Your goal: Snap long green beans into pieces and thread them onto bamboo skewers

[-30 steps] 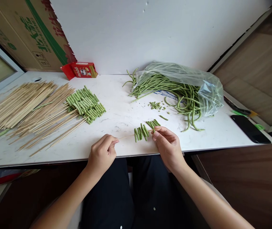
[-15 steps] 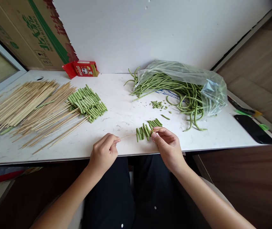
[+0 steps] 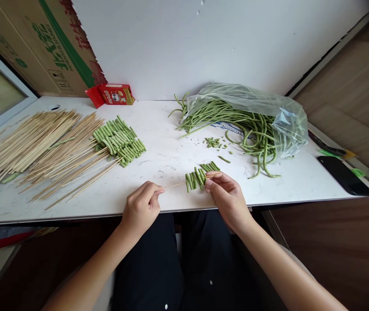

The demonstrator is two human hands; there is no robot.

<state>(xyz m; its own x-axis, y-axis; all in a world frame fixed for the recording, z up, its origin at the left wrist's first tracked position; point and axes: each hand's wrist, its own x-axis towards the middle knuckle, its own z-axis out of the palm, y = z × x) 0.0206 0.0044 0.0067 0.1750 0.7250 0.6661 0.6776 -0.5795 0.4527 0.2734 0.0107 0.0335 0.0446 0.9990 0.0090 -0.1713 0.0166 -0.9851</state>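
Observation:
My left hand [image 3: 142, 203] is closed on the bare end of a thin bamboo skewer [image 3: 174, 185]. Several short green bean pieces [image 3: 190, 181] are threaded side by side across that skewer. At its other end my right hand [image 3: 228, 196] pinches a bean piece [image 3: 207, 181] between thumb and fingers, which partly hide it. Just behind my right fingers, a short row of loose cut bean pieces [image 3: 210, 166] lies on the white table [image 3: 161, 151]. To the left is a stack of filled bean skewers [image 3: 118, 140], their sticks pointing toward the left front.
Many bare bamboo skewers [image 3: 25, 138] are spread at the left. A clear plastic bag [image 3: 242, 95] of long green beans [image 3: 216, 110] lies at the back right, near small bean trimmings [image 3: 213, 142]. A red packet [image 3: 116, 94] stands by the wall; a black phone [image 3: 342, 175] lies far right.
Both hands keep nearly the same place and grip. The right fingers and the skewer have shifted only very slightly.

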